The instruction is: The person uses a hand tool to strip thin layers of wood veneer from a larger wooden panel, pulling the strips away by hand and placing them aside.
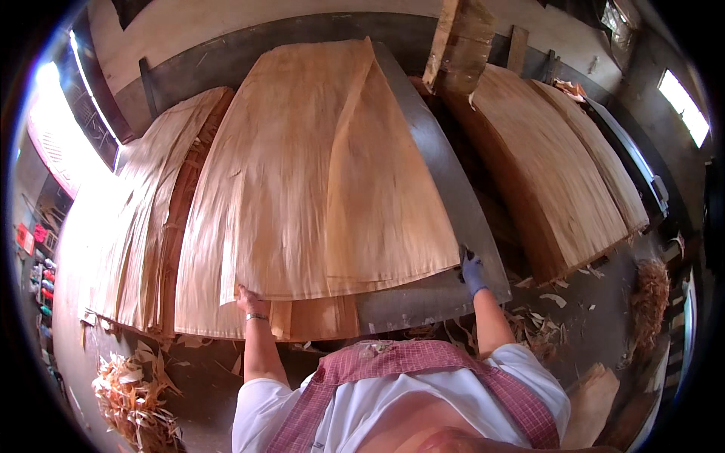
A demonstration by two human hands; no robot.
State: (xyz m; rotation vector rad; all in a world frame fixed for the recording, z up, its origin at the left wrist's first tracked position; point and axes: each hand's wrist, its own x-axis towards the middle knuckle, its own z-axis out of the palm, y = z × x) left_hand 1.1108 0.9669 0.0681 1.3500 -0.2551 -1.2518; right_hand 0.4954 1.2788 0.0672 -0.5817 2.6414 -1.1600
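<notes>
Two hands on one veneer sheet [317, 174]: my bare left hand [247, 300] grips its near edge, my gloved right hand [472, 269] pinches its right corner. It lies atop the stack [302, 321] on the grey table [453, 204].

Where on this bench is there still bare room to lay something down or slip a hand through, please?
The grey table top is bare in a strip between the top veneer sheet and the right hand, running up the right edge. The left hand presses the sheet's near corner. The left stack and right stack are crowded.
</notes>
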